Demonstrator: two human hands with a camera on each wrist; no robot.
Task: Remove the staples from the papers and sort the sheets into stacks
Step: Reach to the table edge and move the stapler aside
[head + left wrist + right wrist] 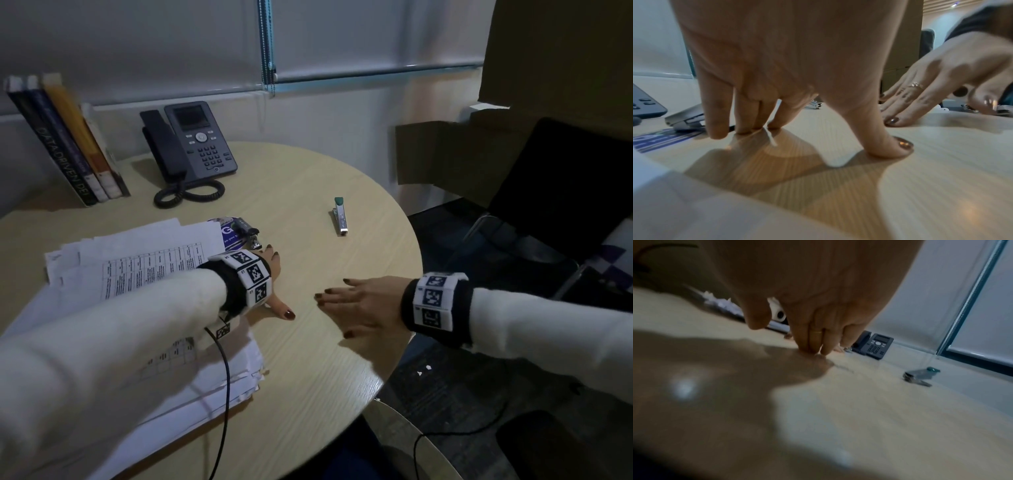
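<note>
My right hand (818, 305) rests its straight fingertips (813, 350) on the table (879, 418), holding nothing. Beyond them sits a phone (876, 346); a stapler (920, 375) lies off to their right.

Desk phone (191, 144): dark grey, far left on the table, handset in its cradle, coiled cord looped in front.
Books (65, 137): leaning in a row, left of the phone.
Table (308, 192): round, pale wood grain.
Blinds (359, 34): grey, down over the far window.
Cardboard boxes (445, 154): brown, far right, off the table.
Chair (565, 178): black, on the right.
</note>
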